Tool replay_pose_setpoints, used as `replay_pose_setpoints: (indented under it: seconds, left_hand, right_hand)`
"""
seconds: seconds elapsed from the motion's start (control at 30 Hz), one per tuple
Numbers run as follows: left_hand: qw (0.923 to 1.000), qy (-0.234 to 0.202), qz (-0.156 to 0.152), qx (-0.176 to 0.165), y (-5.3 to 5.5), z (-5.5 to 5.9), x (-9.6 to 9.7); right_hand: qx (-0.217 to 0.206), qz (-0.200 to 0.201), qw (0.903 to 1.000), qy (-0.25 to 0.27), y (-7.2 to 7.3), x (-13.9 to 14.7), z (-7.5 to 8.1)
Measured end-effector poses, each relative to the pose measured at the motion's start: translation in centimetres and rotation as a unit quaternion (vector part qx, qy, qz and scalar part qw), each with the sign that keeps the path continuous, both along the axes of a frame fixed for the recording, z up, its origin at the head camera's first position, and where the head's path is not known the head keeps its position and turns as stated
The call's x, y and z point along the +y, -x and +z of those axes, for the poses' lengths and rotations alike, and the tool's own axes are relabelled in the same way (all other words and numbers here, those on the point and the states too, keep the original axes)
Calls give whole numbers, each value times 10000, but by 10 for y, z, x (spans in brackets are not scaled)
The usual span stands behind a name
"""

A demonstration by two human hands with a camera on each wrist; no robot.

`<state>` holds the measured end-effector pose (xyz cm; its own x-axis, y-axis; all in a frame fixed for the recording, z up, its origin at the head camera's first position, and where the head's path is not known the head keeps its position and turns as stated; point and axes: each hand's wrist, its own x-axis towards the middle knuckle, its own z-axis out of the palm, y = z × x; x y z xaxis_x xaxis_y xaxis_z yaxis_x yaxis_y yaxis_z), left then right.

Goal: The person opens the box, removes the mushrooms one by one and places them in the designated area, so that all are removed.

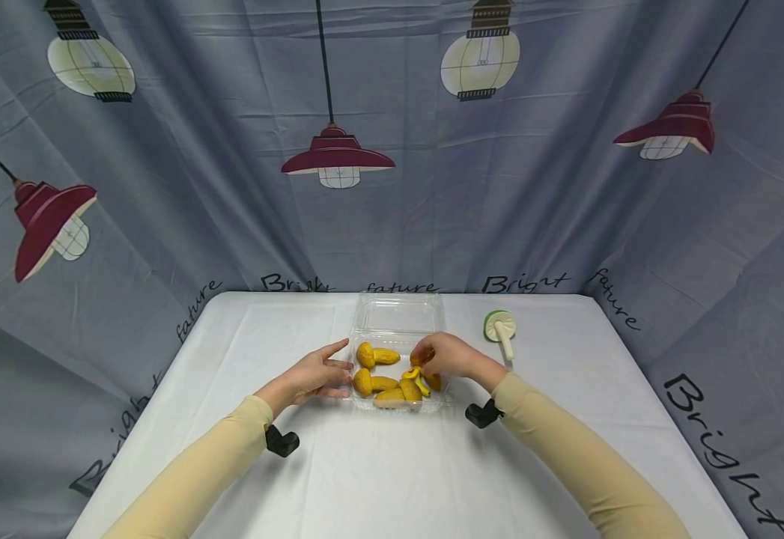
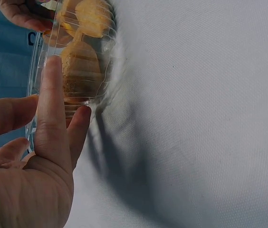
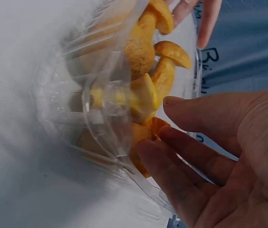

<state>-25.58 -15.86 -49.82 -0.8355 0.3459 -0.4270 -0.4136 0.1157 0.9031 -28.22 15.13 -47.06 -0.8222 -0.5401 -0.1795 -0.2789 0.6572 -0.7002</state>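
Note:
A clear plastic clamshell box point(image 1: 398, 303), lid folded back, holds several toy mushrooms with brownish-yellow caps and stems, one of them a mushroom point(image 1: 377, 355) at the far left. A bright yellow curved piece point(image 1: 415, 379) lies among them. My left hand point(image 1: 317, 374) is at the box's left side, fingers extended along the wall in the left wrist view. Over the right part of the box, my right hand point(image 1: 442, 355) reaches down. In the right wrist view its fingertips touch an orange piece point(image 3: 158, 125), while the thumb stands apart from it.
To the right of the box, a toy mushroom with a green-edged cap and pale stem point(image 1: 503, 331) lies on the white table point(image 1: 533, 479). A grey-blue curtain point(image 1: 392, 224) printed with lamps hangs behind and around the table.

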Motion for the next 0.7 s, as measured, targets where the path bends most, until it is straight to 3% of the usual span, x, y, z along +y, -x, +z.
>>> replay_pose_setpoints:
  seconds: [0.37, 0.7]
  left_hand:
    - [10000, 25, -1, -5, 0, 0, 1]
    - [10000, 61, -25, -6, -1, 0, 0]
  right_hand:
    - [457, -12, 9965, -705, -1, -9, -11]
    - [655, 152, 9951, -724, -1, -12, -16]
